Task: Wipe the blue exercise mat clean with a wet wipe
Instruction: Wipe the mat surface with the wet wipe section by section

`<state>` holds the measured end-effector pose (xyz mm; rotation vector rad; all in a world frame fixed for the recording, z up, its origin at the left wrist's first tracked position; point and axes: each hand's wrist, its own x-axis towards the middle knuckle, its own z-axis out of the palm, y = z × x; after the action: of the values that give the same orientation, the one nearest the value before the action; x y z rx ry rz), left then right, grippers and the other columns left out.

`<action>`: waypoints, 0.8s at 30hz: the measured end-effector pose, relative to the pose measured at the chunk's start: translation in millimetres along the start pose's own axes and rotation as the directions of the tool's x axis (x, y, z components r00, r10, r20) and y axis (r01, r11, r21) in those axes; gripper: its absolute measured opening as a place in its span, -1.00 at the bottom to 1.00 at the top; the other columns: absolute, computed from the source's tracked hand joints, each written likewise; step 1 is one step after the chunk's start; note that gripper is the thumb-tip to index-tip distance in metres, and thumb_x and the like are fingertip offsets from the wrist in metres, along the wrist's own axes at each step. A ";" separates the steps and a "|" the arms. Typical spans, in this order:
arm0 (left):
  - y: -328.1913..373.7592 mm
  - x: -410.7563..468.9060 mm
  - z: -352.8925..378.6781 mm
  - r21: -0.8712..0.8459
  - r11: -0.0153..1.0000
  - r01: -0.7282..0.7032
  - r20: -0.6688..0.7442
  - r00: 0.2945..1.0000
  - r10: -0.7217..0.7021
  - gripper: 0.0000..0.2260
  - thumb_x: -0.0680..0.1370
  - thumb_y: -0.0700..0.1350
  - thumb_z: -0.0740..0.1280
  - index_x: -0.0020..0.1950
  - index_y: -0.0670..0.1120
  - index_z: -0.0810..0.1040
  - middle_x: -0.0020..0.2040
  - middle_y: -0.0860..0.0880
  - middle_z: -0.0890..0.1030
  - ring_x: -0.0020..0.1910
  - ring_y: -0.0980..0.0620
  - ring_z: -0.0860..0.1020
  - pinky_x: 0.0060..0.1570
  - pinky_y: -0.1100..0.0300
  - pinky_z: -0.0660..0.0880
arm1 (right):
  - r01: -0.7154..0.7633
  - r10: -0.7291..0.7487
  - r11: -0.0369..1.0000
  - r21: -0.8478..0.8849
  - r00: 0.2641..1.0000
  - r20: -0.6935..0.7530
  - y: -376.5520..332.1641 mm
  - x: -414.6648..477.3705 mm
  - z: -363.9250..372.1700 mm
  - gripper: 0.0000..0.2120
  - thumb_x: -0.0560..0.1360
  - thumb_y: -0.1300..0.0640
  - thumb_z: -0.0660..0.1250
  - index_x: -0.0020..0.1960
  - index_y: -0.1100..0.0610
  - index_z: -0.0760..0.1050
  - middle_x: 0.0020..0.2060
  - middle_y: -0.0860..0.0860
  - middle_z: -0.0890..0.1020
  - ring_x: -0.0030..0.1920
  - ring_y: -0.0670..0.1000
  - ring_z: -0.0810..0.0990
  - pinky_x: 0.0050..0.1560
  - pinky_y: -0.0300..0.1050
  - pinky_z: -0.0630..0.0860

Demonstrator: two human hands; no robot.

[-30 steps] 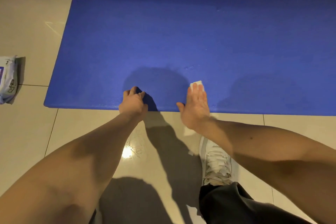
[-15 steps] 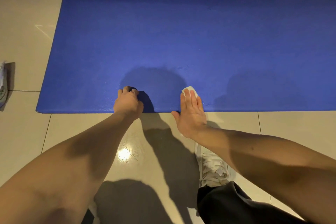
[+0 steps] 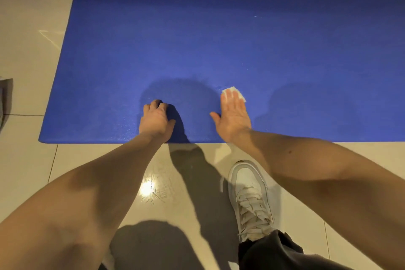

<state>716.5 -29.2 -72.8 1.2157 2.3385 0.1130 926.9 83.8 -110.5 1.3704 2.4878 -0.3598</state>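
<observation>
Step in hand: wiping. The blue exercise mat lies flat on the floor. The right hand, fingers straight, presses the wet wipe onto the mat near its front edge. The left hand, fingers curled and holding nothing, braces on the same edge. The next move probably calls for even pressure across the rest of the mat.

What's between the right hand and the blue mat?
A white wet wipe, pressed onto the blue mat under the right hand; the head view shows it.
</observation>
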 end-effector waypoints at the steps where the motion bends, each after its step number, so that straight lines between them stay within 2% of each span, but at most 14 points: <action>1: 0.3 0.7 0.3 0.005 1.000 0.008 0.005 1.000 -0.008 -0.47 0.59 -0.04 0.36 0.52 -0.13 0.33 0.51 -0.07 0.28 0.47 -0.14 0.17 0.34 -0.09 0.39 | -0.077 0.076 0.996 0.043 0.997 0.031 -0.1 3.2 -3.6 -0.26 0.68 -0.24 -0.13 0.65 0.21 -0.22 0.64 0.14 -0.19 0.62 0.20 -0.28 0.61 0.15 -0.24; 3: 0.8 1.9 0.8 0.020 1.000 0.019 0.001 1.000 -0.019 -0.47 0.58 -0.01 0.37 0.51 -0.11 0.34 0.50 -0.06 0.29 0.46 -0.15 0.18 0.32 -0.10 0.40 | -0.136 0.135 0.988 0.071 0.991 0.015 -16.9 2.9 -5.3 -0.26 0.69 -0.25 -0.11 0.66 0.20 -0.21 0.65 0.13 -0.20 0.62 0.24 -0.28 0.60 0.21 -0.23; 4: 0.8 2.7 0.8 0.035 0.999 0.023 -0.004 1.000 -0.023 -0.47 0.58 0.00 0.37 0.51 -0.10 0.34 0.49 -0.06 0.29 0.46 -0.16 0.19 0.31 -0.10 0.41 | -0.102 0.103 0.992 0.072 0.995 -0.007 -30.7 0.2 -4.2 -0.26 0.68 -0.25 -0.11 0.66 0.20 -0.20 0.65 0.13 -0.19 0.62 0.26 -0.27 0.59 0.24 -0.23; 6: 1.1 3.7 0.5 0.070 0.997 0.031 -0.016 0.999 -0.030 -0.47 0.58 0.03 0.37 0.51 -0.08 0.34 0.48 -0.06 0.30 0.44 -0.16 0.21 0.28 -0.09 0.42 | 0.092 -0.093 0.993 0.073 0.996 0.010 -59.8 -7.2 0.6 -0.27 0.69 -0.23 -0.10 0.66 0.18 -0.22 0.65 0.11 -0.21 0.62 0.24 -0.30 0.58 0.26 -0.26; 8: 0.6 5.4 -0.3 0.096 0.995 0.035 -0.036 0.999 -0.031 -0.47 0.58 0.05 0.38 0.50 -0.05 0.35 0.47 -0.06 0.31 0.43 -0.15 0.24 0.26 -0.08 0.41 | 0.303 -0.304 0.953 0.025 0.951 0.063 -78.6 -12.2 4.0 -0.29 0.70 -0.22 -0.09 0.66 0.14 -0.25 0.64 0.07 -0.25 0.61 0.18 -0.36 0.58 0.23 -0.28; 11: -1.1 8.5 -0.6 0.102 0.994 0.031 -0.054 0.998 -0.026 -0.48 0.56 0.04 0.39 0.49 -0.03 0.37 0.44 -0.07 0.33 0.40 -0.16 0.27 0.25 -0.07 0.41 | 0.473 -0.472 0.880 -0.044 0.881 0.018 -62.9 8.1 0.9 -0.30 0.65 -0.22 -0.22 0.67 0.14 -0.14 0.66 0.05 -0.11 0.64 0.14 -0.24 0.62 0.15 -0.19; 12: -1.3 9.6 -0.7 0.107 0.994 0.031 -0.053 0.998 -0.025 -0.48 0.56 0.04 0.40 0.48 -0.03 0.38 0.43 -0.07 0.33 0.39 -0.16 0.27 0.24 -0.06 0.41 | 0.477 -0.479 0.873 -0.102 0.878 -0.002 -50.5 18.7 0.0 -0.30 0.64 -0.20 -0.23 0.67 0.16 -0.07 0.66 0.08 -0.03 0.65 0.16 -0.16 0.62 0.14 -0.14; 14: -1.4 11.4 -1.4 0.117 0.993 0.034 -0.049 0.998 -0.029 -0.49 0.55 0.04 0.41 0.46 -0.03 0.40 0.41 -0.08 0.33 0.37 -0.17 0.28 0.23 -0.05 0.41 | 0.317 -0.331 0.935 -0.157 0.941 -0.067 -19.0 39.5 -7.3 -0.34 0.68 -0.17 -0.10 0.64 0.20 0.01 0.63 0.13 0.08 0.63 0.22 -0.04 0.60 0.13 -0.06; 15: -1.2 12.5 -1.5 0.117 0.992 0.035 -0.048 0.998 -0.030 -0.49 0.54 0.04 0.42 0.45 -0.03 0.40 0.40 -0.08 0.33 0.36 -0.17 0.28 0.23 -0.05 0.41 | 0.188 -0.198 0.975 -0.117 0.976 -0.089 -5.4 46.6 -12.1 -0.35 0.69 -0.17 -0.04 0.64 0.20 -0.01 0.62 0.14 0.06 0.63 0.24 -0.06 0.60 0.13 -0.08; 17: -0.9 14.2 -2.7 0.110 0.993 0.040 -0.045 0.998 -0.035 -0.49 0.54 0.05 0.43 0.44 -0.04 0.40 0.39 -0.09 0.33 0.35 -0.17 0.28 0.24 -0.05 0.40 | -0.057 0.058 0.998 0.014 0.997 -0.044 -0.6 51.4 -20.1 -0.31 0.70 -0.20 -0.07 0.66 0.17 -0.15 0.65 0.11 -0.12 0.63 0.24 -0.22 0.60 0.17 -0.20; 19: -0.7 16.8 -4.4 0.094 0.994 0.050 -0.042 0.998 -0.046 -0.51 0.54 0.06 0.43 0.41 -0.04 0.42 0.37 -0.09 0.34 0.35 -0.17 0.29 0.25 -0.04 0.40 | -0.178 0.180 0.981 0.079 0.983 -0.019 -22.3 50.7 -21.6 -0.28 0.69 -0.23 -0.12 0.66 0.18 -0.21 0.65 0.12 -0.19 0.62 0.27 -0.28 0.59 0.23 -0.23; 21: -0.8 20.1 -6.0 0.070 0.996 0.062 -0.048 0.997 -0.059 -0.54 0.54 0.07 0.43 0.38 -0.05 0.45 0.34 -0.09 0.36 0.33 -0.16 0.30 0.25 -0.03 0.40 | -0.118 0.121 0.991 0.058 0.991 -0.064 -55.0 44.7 -17.3 -0.25 0.69 -0.23 -0.08 0.65 0.24 -0.18 0.64 0.17 -0.13 0.61 0.30 -0.21 0.58 0.27 -0.16; 24: -0.3 24.2 -6.6 0.046 0.997 0.067 -0.083 0.995 -0.063 -0.59 0.55 0.06 0.41 0.33 -0.06 0.49 0.31 -0.10 0.39 0.30 -0.15 0.32 0.22 -0.01 0.42 | 0.234 -0.234 0.972 0.001 0.971 -0.041 -91.0 32.9 -6.7 -0.29 0.71 -0.18 -0.06 0.65 0.22 -0.21 0.65 0.15 -0.16 0.62 0.24 -0.27 0.59 0.24 -0.19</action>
<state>701.7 -9.3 -76.6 1.1773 2.4618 0.0854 831.9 64.5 -108.4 1.0979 2.6913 -0.3921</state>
